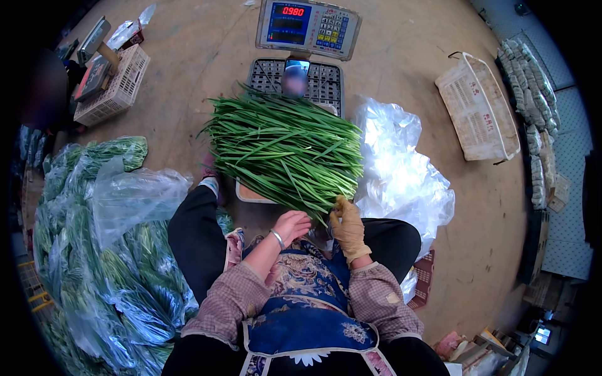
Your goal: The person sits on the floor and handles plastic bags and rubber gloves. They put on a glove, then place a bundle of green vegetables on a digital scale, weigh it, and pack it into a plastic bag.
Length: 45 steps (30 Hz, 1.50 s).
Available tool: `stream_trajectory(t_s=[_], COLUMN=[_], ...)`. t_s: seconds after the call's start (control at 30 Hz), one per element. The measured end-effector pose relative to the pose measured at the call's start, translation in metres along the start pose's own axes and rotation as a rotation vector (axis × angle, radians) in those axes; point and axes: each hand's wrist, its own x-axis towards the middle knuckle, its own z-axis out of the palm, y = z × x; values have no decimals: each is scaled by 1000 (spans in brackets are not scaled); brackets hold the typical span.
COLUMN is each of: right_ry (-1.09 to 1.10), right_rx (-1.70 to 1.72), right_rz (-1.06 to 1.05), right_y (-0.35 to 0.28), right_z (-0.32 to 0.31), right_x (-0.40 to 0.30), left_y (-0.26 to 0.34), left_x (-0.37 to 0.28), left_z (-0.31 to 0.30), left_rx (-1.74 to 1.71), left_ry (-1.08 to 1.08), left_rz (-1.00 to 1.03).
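A broad pile of green garlic chives (287, 145) lies across the pan of a digital scale (308, 28), whose lit display faces me. My left hand (291, 227), bare with a silver bangle at the wrist, is at the pile's near edge; its fingers are bent, and whether they hold anything is unclear. My right hand (349, 228), in a tan glove, touches the stem ends at the near right corner, its fingertips close together; what lies between them is hard to see. Clear plastic bags (400, 174) are heaped right of the chives.
Bagged greens (113, 263) are piled at the left, with a loose clear bag (136, 197) on top. A white plastic crate (475, 108) stands at the right. Another scale (94, 77) rests on a crate (115, 84) at the upper left, beside a person (42, 89). A red-brown crate (424, 282) is near my right knee.
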Motion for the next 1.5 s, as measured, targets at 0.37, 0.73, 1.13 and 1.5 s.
stream_trajectory(t_s=[0.37,0.73,1.13,1.5], right_ry=[-85,-289,-257,-344], right_rx=[156,-80,-224,-404], right_rz=[178,149,149,28], right_y=[-6,11,-12,-7], right_z=[2,25,18,29], right_x=[5,1,10,24], left_y=[3,2,-4,-6], left_x=[13,15,-30,-67], left_z=[5,17,14,21], left_rx=[-157,-165,60,175], left_ry=[-23,122,16,-78], left_rz=[88,83,114,128])
